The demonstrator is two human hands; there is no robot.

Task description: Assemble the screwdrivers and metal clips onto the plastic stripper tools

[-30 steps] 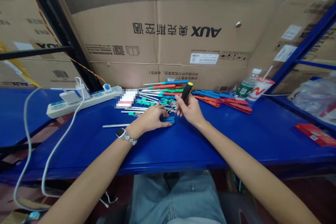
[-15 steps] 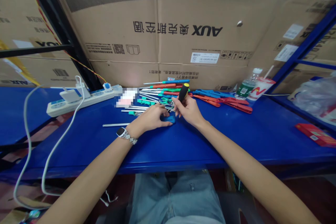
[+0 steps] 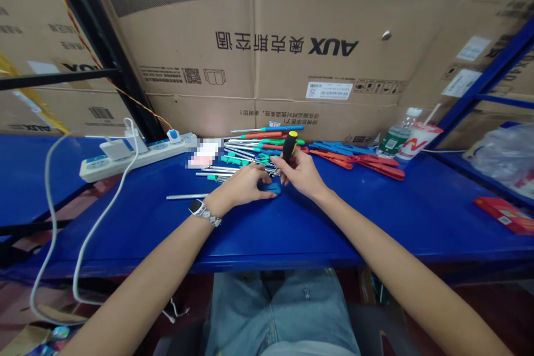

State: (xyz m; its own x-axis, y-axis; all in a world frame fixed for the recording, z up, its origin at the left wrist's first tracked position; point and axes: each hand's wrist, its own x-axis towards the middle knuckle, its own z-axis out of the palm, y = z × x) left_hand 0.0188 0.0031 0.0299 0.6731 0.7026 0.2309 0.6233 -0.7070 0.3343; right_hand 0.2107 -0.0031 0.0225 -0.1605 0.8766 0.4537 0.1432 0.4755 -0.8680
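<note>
My left hand (image 3: 247, 183) is closed on a blue plastic handle (image 3: 273, 187), pressing it against the blue table; a metal rod (image 3: 183, 197) sticks out to the left of that hand. In my right hand (image 3: 303, 173) is a screwdriver (image 3: 290, 146) with a black and yellow handle, held upright over the blue handle's right end. Its tip is hidden by the fingers. Just behind both hands lies a pile of metal rods (image 3: 240, 150) with teal parts and coloured handles. Red handle pieces (image 3: 379, 166) and blue handle pieces (image 3: 337, 148) lie to the right.
A white power strip (image 3: 137, 160) with plugs and cables is at the left. Back right stand a water bottle (image 3: 394, 139) and a paper cup (image 3: 419, 139). A red box (image 3: 504, 215) lies at the right. Large cardboard boxes (image 3: 267, 5) rise behind the blue table (image 3: 317, 233).
The view has shifted slightly, so everything appears a little further right. Both hands keep their holds; the screwdriver handle leans slightly differently.
</note>
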